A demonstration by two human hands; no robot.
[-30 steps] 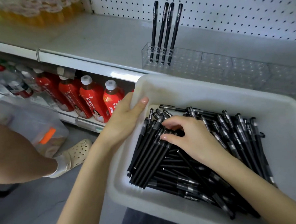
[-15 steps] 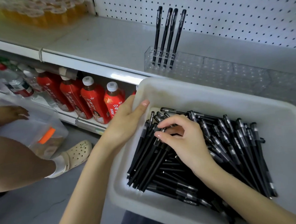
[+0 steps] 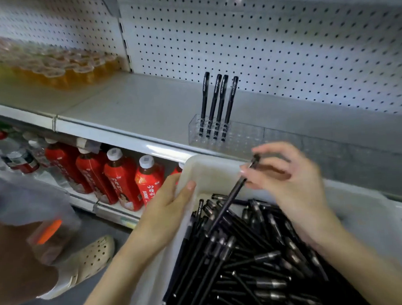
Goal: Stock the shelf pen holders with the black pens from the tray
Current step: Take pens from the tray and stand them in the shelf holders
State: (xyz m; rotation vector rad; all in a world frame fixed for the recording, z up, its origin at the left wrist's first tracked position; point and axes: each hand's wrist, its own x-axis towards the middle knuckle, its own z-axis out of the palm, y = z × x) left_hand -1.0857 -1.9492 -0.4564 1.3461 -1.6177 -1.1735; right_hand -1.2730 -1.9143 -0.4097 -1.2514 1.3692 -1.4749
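A white tray [image 3: 210, 172] full of black pens [image 3: 247, 261] fills the lower right. My left hand [image 3: 168, 205] grips the tray's left rim, thumb over the edge. My right hand [image 3: 287, 182] hovers above the tray's far end and pinches one black pen [image 3: 230, 195] near its cap, the pen slanting down to the pile. On the shelf behind stands a clear pen holder [image 3: 241, 136] with several black pens [image 3: 218, 104] upright in its left end. More clear holders run to the right.
The grey shelf [image 3: 135, 109] has a white pegboard back [image 3: 282, 43]. Orange drink cups [image 3: 58, 71] sit at its far left. Red juice bottles [image 3: 124, 177] line the shelf below. Another person's leg [image 3: 17, 262] and beige clog [image 3: 89, 258] are at the lower left.
My right hand has come up out of the pen pile with one pen pinched in it, moving toward the shelf. The view has tilted up. My left hand stays on the rim.
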